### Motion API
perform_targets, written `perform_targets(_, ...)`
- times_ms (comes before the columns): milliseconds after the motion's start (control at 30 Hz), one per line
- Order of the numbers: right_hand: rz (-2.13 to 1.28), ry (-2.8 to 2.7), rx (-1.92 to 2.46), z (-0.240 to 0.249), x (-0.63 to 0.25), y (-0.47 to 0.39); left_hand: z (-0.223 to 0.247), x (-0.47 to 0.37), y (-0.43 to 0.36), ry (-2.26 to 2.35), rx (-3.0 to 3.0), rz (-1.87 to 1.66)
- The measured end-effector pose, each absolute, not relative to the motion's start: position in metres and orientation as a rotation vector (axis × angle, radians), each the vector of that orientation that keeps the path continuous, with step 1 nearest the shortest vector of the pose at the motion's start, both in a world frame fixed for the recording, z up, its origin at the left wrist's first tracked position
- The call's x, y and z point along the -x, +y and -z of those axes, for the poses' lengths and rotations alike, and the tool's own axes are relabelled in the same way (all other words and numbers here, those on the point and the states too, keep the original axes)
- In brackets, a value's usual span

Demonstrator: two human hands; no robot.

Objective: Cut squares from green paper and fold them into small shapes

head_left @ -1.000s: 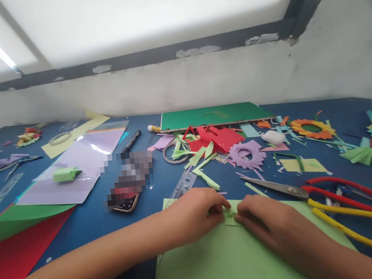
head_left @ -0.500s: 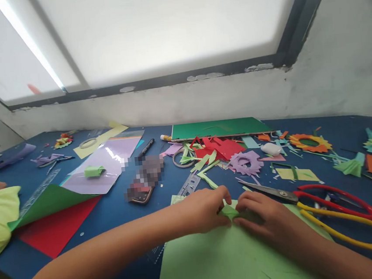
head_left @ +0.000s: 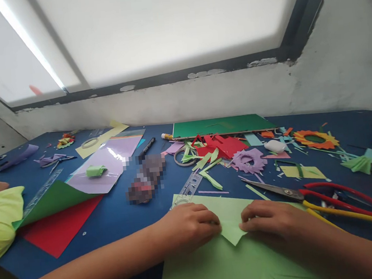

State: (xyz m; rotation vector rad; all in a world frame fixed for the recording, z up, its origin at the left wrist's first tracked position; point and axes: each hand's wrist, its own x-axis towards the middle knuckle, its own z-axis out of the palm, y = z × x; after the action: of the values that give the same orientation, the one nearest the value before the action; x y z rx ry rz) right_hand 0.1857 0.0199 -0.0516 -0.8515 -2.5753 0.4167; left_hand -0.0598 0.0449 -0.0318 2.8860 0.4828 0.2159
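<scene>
My left hand and my right hand face each other low in the middle of the view, fingertips pinched. Between them is a small light green folded paper, its pointed tip towards me; each hand grips one side. Under both hands lies a large light green sheet, so the edges of the small piece blend into it. Large scissors with one red and one yellow handle rest beside my right forearm. A clear ruler lies beyond my left hand.
Paper scraps, a purple paper ring and an orange paper ring lie beyond my hands. A blurred phone, a black pen and purple sheets are left. Another person's yellow-green sleeve shows at far left.
My hands have moved slightly towards me and a little apart. The small green paper now lies flatter between them, its point showing. The view has shifted slightly.
</scene>
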Motion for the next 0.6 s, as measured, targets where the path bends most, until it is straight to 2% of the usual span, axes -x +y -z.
perform_targets(333, -0.888, -2.691, 0.955, 0.023, -0.175, 0.04, 0.004, 0.038, 0.066, 0.546, -2.615, 0.103)
perform_targets(433, -0.988, -2.73, 1.229, 0.011, -0.165, 0.049, 0.0, 0.029, 0.069, 0.636, -2.545, 0.192)
perform_targets(600, -0.863, -2.741, 1.651, -0.002, -0.146, 0.056, -0.006, 0.014, 0.071, 0.877, -2.469, 0.371)
